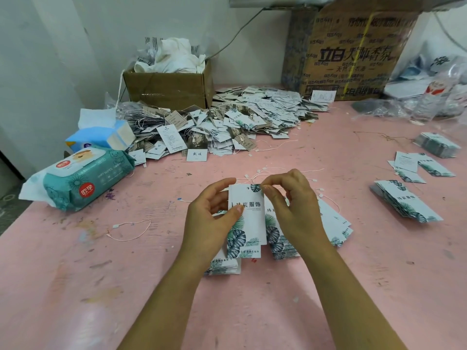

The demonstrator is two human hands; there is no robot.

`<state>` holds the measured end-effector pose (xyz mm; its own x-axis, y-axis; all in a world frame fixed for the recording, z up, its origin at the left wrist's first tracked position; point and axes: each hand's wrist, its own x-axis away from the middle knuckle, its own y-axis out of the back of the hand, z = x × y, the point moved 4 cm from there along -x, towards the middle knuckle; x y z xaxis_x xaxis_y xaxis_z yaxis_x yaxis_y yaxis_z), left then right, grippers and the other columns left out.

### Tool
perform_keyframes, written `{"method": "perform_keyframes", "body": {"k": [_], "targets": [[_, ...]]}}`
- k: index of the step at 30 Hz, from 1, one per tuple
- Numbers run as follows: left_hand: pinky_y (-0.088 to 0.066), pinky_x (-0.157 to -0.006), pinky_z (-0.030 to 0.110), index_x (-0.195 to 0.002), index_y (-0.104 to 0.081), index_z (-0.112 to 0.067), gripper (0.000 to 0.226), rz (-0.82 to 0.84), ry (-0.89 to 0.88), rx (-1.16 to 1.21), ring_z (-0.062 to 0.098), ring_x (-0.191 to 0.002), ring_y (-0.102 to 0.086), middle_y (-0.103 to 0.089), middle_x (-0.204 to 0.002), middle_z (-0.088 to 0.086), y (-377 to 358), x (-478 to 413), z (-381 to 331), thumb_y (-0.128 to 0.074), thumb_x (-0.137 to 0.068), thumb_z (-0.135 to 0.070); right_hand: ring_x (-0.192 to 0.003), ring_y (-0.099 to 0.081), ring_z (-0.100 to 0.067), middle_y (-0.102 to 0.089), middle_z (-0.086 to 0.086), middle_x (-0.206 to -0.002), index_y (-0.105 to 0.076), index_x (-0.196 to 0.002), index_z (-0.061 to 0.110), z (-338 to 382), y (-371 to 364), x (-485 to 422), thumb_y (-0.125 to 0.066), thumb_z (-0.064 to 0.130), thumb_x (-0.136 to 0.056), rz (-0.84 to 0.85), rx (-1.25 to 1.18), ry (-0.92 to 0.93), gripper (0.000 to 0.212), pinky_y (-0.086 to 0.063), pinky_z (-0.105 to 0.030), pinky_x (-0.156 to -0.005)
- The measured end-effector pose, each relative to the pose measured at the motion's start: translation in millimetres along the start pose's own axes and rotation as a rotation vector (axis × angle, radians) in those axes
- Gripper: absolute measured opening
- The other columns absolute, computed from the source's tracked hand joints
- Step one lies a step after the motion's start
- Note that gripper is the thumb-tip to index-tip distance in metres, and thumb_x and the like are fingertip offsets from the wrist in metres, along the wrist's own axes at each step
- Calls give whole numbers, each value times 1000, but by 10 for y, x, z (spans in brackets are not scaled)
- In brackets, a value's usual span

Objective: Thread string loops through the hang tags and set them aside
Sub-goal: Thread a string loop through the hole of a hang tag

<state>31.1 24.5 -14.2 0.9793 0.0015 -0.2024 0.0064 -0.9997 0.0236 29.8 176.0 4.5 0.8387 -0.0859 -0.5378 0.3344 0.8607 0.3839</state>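
Centrally, hang tag (249,215) is gripped at its left edge by left hand (209,218), top pinched by right hand (293,200). Tag stacks (333,223) on worktop (151,286) are partly hidden beneath. String loops (273,170) are scattered just behind; tag pile (227,120) upper centre.

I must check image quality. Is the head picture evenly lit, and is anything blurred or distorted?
Head view: soft, even light, faint shadows; large print on the held hang tag is readable; the big cardboard box at the back leans and its print smears, wide-angle distortion; plastic bags at right show mild glare.
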Motion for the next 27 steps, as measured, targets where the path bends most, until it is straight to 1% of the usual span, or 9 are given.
{"method": "perform_keyframes", "body": {"k": [3, 5, 8, 10, 13, 15, 19, 23, 27], "targets": [[-56, -73, 25, -102, -61, -33, 47, 8, 7, 7, 6, -83, -67, -73, -87, -10, 1, -1, 11, -65, -79, 8, -81, -42, -8, -42, 10, -79, -57, -78, 28, -41, 41, -11, -64, 10, -84, -58, 29, -40, 20, -29, -4, -68], [-55, -67, 22, -102, -62, -32, 47, 13, 17, 18, 4, -80, -67, -73, -85, -13, 0, -2, 17, -64, -80, 9, -73, -43, 1, -45, 14, -76, -54, -75, 28, -63, 75, -19, -65, 11, -84, -84, 23, -46, 22, -30, -5, -64], [-53, -64, 18, -102, -61, -32, 47, 20, 19, 20, 2, -79, -67, -73, -84, -15, -2, 1, 18, -64, -80, 9, -59, -46, -2, -51, 14, -63, -47, -69, 32, -100, 86, -30, -62, 17, -86, -100, -24, -90, 27, -32, -10, -54], [-54, -64, 18, -102, -62, -33, 47, 19, 17, 18, 3, -78, -67, -73, -84, -14, -1, 3, 17, -64, -80, 9, -59, -44, -4, -51, 13, -62, -46, -68, 33, -104, 70, -25, -59, 22, -88, -89, -15, -97, 27, -32, -11, -54], [-54, -64, 19, -102, -62, -33, 47, 12, 20, 16, 4, -79, -67, -73, -83, -14, 5, -1, 19, -64, -80, 9, -69, -47, -2, -54, 13, -68, -49, -68, 32, -89, 47, -15, -56, 26, -90, -67, -19, -83, 24, -33, -12, -62], [-54, -65, 20, -102, -61, -33, 47, 11, 18, 10, 3, -79, -67, -72, -84, -15, 8, -4, 22, -64, -80, 9, -66, -47, -2, -54, 13, -66, -51, -68, 30, -88, 48, -21, -57, 23, -90, -52, -73, -92, 24, -36, -13, -62], [-55, -69, 21, -102, -61, -34, 48, 14, 9, -9, 4, -80, -67, -73, -85, -12, 6, -3, 25, -64, -80, 8, -53, -44, 0, -53, 18, -56, -54, -74, 23, -115, 16, -25, -55, 8, -90, 24, -309, -172, 22, -38, -15, -53], [-55, -69, 21, -103, -61, -33, 48, 14, 1, -23, 4, -79, -66, -72, -86, -11, 0, 2, 17, -64, -80, 9, -57, -50, 3, -57, 23, -61, -54, -75, 26, -70, -6, -7, -58, 7, -89, 2, -274, -129, 23, -37, -8, -55], [-56, -71, 23, -102, -61, -35, 49, 17, -2, -28, 3, -79, -66, -72, -86, -11, -4, 1, 8, -64, -80, 8, -70, -52, 2, -57, 16, -71, -56, -74, 29, -44, -1, -4, -63, 7, -86, -16, -123, -60, 25, -38, -11, -67]]}}
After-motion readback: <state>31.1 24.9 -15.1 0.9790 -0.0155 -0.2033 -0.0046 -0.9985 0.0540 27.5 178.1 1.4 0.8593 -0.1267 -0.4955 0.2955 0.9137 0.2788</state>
